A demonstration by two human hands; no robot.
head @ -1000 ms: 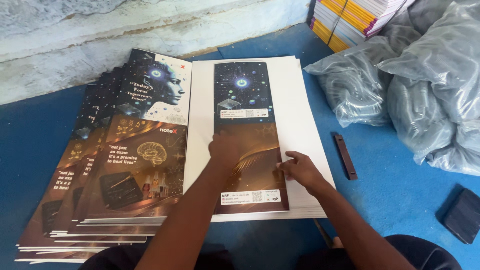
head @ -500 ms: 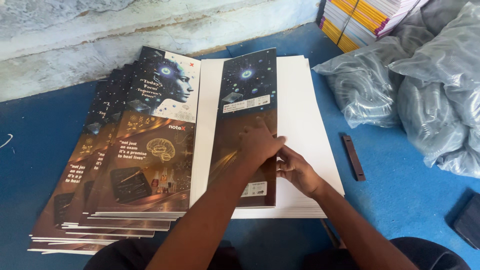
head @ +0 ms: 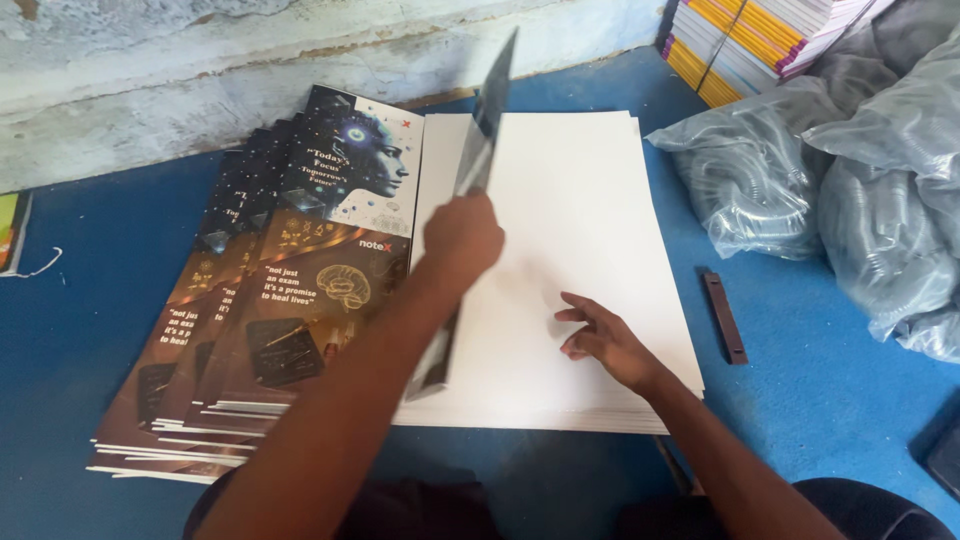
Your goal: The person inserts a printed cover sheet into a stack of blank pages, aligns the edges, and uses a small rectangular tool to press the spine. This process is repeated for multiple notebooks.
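currently the left hand (head: 462, 238) is clamped on a printed cover sheet (head: 480, 150), gripping it near mid-length so that the sheet stands on edge, nearly upright, seen almost edge-on. its lower end touches or hangs just over the stack of white sheets (head: 580, 180); cannot tell which. the right hand (head: 603, 337) lies open on the white stack near its front right part, fingers spread, holding nothing. the two hands are apart. just left of the white stack sits a fanned pile of printed covers (head: 300, 300), dark with a head and brain design. all rest on a blue floor (head: 90, 290). a dark narrow bar (head: 724, 317) lies right of the stack; grey plastic bags (head: 850, 190) and a stack of books (head: 745, 40) sit beyond, a pale wall (head: 200, 70) behind.
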